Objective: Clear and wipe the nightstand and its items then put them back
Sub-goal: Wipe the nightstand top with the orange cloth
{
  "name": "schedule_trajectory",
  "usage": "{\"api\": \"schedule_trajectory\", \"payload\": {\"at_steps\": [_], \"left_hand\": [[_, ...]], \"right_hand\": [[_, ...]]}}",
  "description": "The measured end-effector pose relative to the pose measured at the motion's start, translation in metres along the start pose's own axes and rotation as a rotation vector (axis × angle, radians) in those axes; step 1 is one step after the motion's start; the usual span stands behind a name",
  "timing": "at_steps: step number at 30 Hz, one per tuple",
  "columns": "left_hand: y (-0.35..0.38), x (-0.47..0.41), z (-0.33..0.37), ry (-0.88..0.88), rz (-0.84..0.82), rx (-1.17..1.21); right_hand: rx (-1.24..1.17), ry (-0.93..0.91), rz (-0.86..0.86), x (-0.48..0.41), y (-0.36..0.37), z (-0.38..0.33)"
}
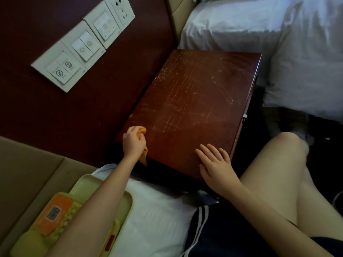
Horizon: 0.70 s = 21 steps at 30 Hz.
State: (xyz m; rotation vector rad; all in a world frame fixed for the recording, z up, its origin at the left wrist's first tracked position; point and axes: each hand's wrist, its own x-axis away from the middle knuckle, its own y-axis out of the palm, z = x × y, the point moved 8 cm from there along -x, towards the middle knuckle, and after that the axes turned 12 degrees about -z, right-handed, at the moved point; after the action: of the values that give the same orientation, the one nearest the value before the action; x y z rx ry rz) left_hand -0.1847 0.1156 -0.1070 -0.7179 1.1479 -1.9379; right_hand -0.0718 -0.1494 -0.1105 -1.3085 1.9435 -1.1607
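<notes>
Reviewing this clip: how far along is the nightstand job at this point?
Done: the nightstand top is bare; a tray of items sits on the bed. In hand: the left hand grips an orange cloth at the near-left corner; the right hand rests flat on the near edge. Left: wiping the rest, where pale specks show near the wall, then returning the tray.

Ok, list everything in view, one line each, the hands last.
nightstand: one, dark red-brown, scratched, between the beds
cloth: one, orange, nightstand's near left corner
tray: one, pale yellow, on the near bed
packet: one, orange, in the tray
wall plates: four, white, in a row on the dark red wall
far bed: one, white, right
left hand: grips the cloth
right hand: flat on the nightstand's near edge
</notes>
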Motion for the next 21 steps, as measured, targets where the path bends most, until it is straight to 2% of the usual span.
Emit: {"api": "schedule_trajectory", "payload": {"at_steps": [4, 8, 11, 13, 18, 21], "left_hand": [[0.013, 0.014, 0.016, 0.070, -0.018, -0.018], [0.036, 0.032, 0.038, 0.254, -0.162, -0.052], [0.037, 0.032, 0.037, 0.315, -0.254, -0.024], [0.026, 0.020, 0.025, 0.261, -0.226, -0.012], [-0.003, -0.005, -0.003, -0.019, -0.008, 0.035], [0.003, 0.001, 0.005, -0.030, 0.028, -0.010]], "right_hand": [[0.003, -0.009, -0.008, -0.001, 0.003, 0.000], [0.015, -0.014, 0.018, -0.002, 0.002, -0.001], [0.020, -0.009, 0.030, -0.001, 0.002, 0.000], [0.018, -0.009, 0.022, -0.002, 0.003, 0.000], [0.003, -0.005, -0.005, -0.001, 0.006, 0.001], [0.004, 0.005, -0.012, -0.002, 0.007, 0.002]]}}
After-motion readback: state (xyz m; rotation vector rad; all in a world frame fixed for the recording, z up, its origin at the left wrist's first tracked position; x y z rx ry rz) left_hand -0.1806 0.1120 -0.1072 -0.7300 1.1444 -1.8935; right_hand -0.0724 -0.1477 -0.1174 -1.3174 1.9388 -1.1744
